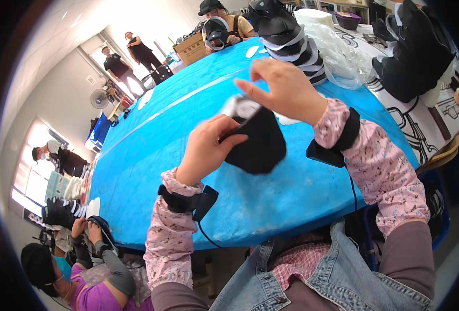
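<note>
1. The left hand (209, 147) pinches the edge of a black fabric piece (260, 145) between thumb and fingers, at the piece's 10 o'clock.
2. The right hand (286, 88) is at the piece's 1 o'clock, released, thumb and fingers parted.
3. The fabric piece is above the blue table cover (157, 155), slightly blurred; a white part (247, 108) shows at its 11 o'clock.
4. From the piece, a stack of black-and-white uppers (291, 49) stands at 1 o'clock, with a clear plastic bag (349, 62) just beside it.
5. A black heap (416, 57) is at 2 o'clock.
6. Farther off, a cardboard box (190, 49) is at 11 o'clock; a co-worker in purple (97, 295) sits between 7 and 8.
</note>
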A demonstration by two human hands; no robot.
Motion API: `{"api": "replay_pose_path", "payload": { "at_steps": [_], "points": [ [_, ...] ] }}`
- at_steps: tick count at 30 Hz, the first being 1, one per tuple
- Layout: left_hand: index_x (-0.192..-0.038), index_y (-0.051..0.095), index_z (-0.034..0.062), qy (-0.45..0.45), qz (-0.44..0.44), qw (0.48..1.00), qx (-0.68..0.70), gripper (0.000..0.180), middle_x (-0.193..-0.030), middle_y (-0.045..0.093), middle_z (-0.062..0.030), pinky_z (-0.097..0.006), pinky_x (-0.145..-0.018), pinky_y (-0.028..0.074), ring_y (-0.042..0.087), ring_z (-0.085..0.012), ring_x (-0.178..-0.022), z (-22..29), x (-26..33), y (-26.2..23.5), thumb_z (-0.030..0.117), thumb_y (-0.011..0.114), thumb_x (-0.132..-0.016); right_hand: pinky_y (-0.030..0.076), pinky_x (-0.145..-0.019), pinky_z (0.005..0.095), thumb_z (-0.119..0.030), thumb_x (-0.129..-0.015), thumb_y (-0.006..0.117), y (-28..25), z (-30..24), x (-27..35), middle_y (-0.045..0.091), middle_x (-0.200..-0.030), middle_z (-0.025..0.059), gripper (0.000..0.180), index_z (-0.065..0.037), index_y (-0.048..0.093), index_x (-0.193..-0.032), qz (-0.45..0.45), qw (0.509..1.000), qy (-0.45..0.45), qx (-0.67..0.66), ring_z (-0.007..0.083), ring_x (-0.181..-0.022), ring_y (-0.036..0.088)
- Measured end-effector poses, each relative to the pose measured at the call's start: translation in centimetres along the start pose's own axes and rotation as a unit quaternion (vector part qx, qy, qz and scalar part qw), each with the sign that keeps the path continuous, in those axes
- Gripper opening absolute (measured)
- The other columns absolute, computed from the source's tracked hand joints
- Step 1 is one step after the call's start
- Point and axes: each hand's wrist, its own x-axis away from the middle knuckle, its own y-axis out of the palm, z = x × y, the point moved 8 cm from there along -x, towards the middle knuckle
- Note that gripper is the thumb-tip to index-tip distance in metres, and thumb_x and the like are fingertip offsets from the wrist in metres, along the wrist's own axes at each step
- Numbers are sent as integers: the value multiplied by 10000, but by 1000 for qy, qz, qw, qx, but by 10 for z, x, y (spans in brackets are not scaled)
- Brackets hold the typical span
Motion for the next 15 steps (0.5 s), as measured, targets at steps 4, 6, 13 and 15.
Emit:
{"api": "replay_pose_path", "payload": {
  "at_steps": [4, 6, 13, 15],
  "points": [
    [-926, 567, -12, 43, -62, 983, 167, 215, -788, 598, -79, -274, -613, 438, 524, -143, -661, 9, -2, -11, 175, 616, -833, 324, -416, 358, -334, -888, 510, 12, -46, 4, 437, -471, 118, 484, -14, 463, -529, -98, 985, -39, -138, 281, -411, 415],
    [-929, 563, -15, 7, -39, 976, 216, 213, -781, 592, -87, -272, -623, 436, 526, -151, -668, 2, -11, -13, 186, 580, -857, 297, -406, 352, -323, -891, 511, 2, -41, 0, 396, -463, 126, 480, -10, 485, -528, -72, 989, -1, -126, 260, -400, 365],
    [-632, 485, -18, -45, 252, 947, 195, 467, -530, 440, -63, -317, -480, 325, 396, -139, -486, 12, -24, -32, 305, 392, -956, 242, -399, 294, -182, -928, 455, -2, -39, -16, 343, -486, 105, 316, 34, 568, -727, 34, 982, 15, -183, 133, -412, 280],
    [-590, 467, -14, -37, 270, 903, 333, 500, -499, 402, -45, -304, -459, 306, 365, -117, -471, 6, -23, -23, 310, 382, -961, 252, -400, 270, -189, -936, 445, -5, -37, -12, 362, -481, 44, 337, 38, 555, -713, 51, 932, 46, -356, 83, -437, 299]
  ]
}}
